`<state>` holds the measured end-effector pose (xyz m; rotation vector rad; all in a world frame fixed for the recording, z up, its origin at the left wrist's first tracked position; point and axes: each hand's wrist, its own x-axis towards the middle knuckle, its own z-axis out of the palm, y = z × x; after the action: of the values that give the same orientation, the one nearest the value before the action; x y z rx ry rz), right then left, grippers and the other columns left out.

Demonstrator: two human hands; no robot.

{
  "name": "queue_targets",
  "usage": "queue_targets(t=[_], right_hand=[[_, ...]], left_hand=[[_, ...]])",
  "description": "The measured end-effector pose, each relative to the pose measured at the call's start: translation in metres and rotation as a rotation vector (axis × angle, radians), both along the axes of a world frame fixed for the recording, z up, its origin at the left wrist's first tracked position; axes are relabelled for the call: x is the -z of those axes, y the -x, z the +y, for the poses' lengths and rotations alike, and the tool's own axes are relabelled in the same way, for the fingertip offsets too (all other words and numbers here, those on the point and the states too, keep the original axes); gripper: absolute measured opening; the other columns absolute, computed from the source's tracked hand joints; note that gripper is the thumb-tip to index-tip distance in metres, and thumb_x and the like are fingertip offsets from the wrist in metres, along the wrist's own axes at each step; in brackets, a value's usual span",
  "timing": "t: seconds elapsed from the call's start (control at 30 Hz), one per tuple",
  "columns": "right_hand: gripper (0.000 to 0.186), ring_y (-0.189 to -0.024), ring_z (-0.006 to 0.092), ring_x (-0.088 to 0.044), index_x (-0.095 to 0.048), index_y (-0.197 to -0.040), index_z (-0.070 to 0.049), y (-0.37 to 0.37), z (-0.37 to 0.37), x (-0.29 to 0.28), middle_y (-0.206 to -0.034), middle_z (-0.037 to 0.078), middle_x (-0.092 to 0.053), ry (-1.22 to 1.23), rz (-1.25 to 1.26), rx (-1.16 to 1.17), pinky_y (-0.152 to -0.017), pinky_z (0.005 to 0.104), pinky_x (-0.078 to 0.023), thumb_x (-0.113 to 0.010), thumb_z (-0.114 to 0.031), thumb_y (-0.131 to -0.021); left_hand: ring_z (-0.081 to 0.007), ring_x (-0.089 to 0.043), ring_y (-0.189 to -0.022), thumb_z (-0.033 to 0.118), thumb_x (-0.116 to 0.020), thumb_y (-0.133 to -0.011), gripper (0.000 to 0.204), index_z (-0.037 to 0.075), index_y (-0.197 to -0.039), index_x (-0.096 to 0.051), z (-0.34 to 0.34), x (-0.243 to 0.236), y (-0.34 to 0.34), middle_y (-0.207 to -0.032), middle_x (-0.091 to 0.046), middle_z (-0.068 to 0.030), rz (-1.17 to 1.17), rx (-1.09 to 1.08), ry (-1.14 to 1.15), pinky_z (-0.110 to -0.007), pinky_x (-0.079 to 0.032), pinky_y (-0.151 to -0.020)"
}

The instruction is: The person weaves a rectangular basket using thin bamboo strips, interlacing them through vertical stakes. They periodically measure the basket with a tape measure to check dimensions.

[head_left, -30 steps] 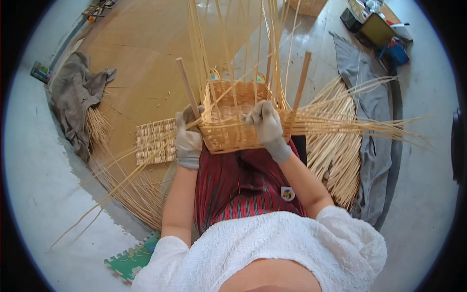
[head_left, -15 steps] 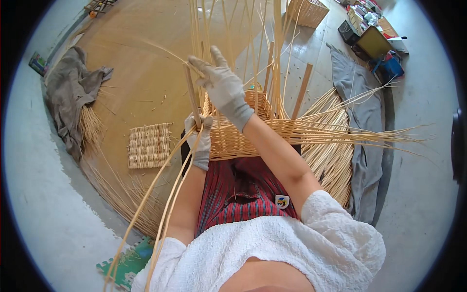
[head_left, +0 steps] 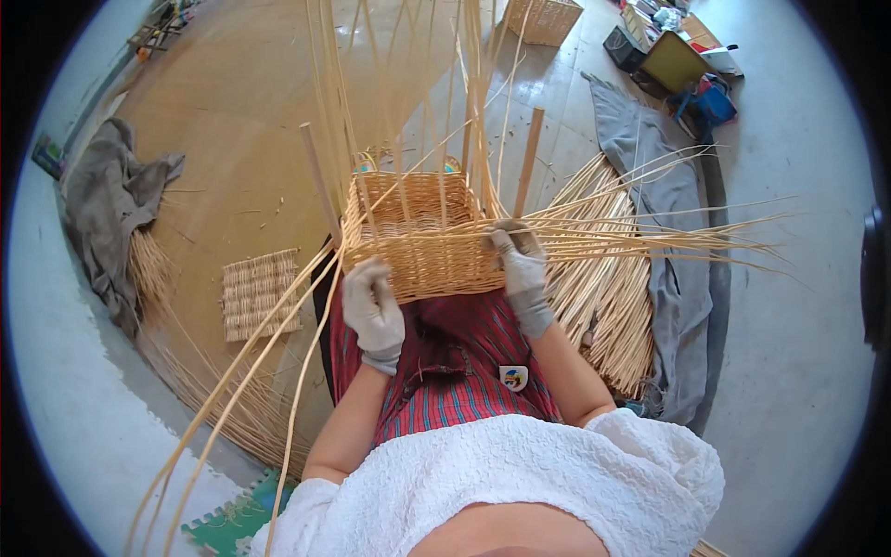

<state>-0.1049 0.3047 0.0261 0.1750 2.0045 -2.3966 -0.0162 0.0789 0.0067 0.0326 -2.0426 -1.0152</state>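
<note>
A half-woven wicker basket (head_left: 436, 265) rests at my lap, its tall pale stakes (head_left: 473, 93) rising above the rim. Wooden corner sticks (head_left: 529, 162) stand up from it. My right hand (head_left: 522, 269), in a whitish work glove, is closed at the front right corner, over the rim where long weaving rods (head_left: 650, 237) run out to the right. By the front left corner, my gloved left hand (head_left: 373, 316) has its fingers curled in; whatever is in them is hidden. Other long rods (head_left: 223, 390) trail from that corner toward the lower left.
A flat woven panel (head_left: 260, 292) lies on the floor at left, near a grey cloth (head_left: 116, 213) over a rod bundle. To the right, a thick pile of rods (head_left: 613, 306) lies beside another grey cloth (head_left: 687, 306). A finished-looking basket (head_left: 546, 20) and containers (head_left: 677, 70) stand farther back.
My right hand has come down from above the left corner stick to the front right corner. My left hand has left that stick and moved lower. The rods by it swung left.
</note>
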Motion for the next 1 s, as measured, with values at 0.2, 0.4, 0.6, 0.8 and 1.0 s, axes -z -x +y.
queue_targets(t=[0.2, 0.4, 0.6, 0.8, 1.0], right_hand=[[0.045, -0.101, 0.0224, -0.072, -0.049, -0.145, -0.01, 0.034, -0.06, -0.021, -0.113, 0.011, -0.073, -0.036, 0.399, -0.098, -0.075, 0.0298, -0.057, -0.058, -0.005, -0.1], [0.051, -0.111, 0.0242, -0.067, -0.043, -0.148, -0.006, 0.069, -0.102, -0.103, -0.145, 0.013, -0.054, -0.704, 0.4, -0.143, -0.083, 0.0369, -0.057, -0.055, -0.004, -0.098], [0.023, -0.101, 0.0236, -0.07, -0.066, -0.119, -0.003, 0.016, 0.016, -0.021, -0.109, 0.011, -0.072, -0.436, 0.388, 0.105, -0.085, 0.0375, -0.057, -0.063, -0.004, -0.096], [0.054, -0.105, 0.0331, -0.067, -0.062, -0.138, -0.015, 0.063, -0.014, -0.117, -0.104, 0.019, -0.072, -1.42, 0.983, 0.529, -0.092, 0.0391, -0.053, -0.073, -0.011, -0.086], [0.051, -0.081, 0.032, -0.07, -0.057, -0.141, -0.017, 0.055, 0.042, -0.029, -0.075, 0.012, -0.069, -1.489, 0.47, 0.147, -0.085, 0.0415, -0.055, -0.067, -0.019, -0.091]], left_hand=[[-0.046, -0.068, -0.083, 0.04, -0.048, -0.106, 0.034, 0.016, -0.13, -0.05, 0.003, -0.031, 0.077, -0.097, -0.071, -0.024, -0.75, 0.121, 0.054, -0.058, -0.051, -0.072], [-0.0404, -0.068, -0.085, 0.043, -0.054, -0.105, 0.035, 0.012, -0.121, -0.052, 0.002, -0.027, 0.077, -0.086, -0.068, -0.0185, -0.828, 0.044, 0.063, -0.051, -0.052, -0.074], [-0.0343, -0.067, -0.09, 0.021, -0.072, -0.09, 0.065, 0.018, -0.149, -0.044, 0.029, -0.052, 0.061, -0.132, -0.054, -0.0143, -0.25, -0.061, 0.114, -0.046, -0.055, -0.08], [-0.0351, -0.069, -0.078, 0.009, -0.066, -0.088, 0.079, 0.031, -0.158, -0.036, 0.096, -0.053, 0.067, -0.126, -0.053, -0.0162, -0.832, 0.236, 0.488, -0.047, -0.056, -0.073], [-0.0378, -0.069, -0.085, 0.007, -0.069, -0.087, 0.07, 0.026, -0.151, -0.048, 0.091, -0.054, 0.068, -0.126, -0.054, -0.0179, -0.797, 0.243, 0.606, -0.048, -0.056, -0.083]])
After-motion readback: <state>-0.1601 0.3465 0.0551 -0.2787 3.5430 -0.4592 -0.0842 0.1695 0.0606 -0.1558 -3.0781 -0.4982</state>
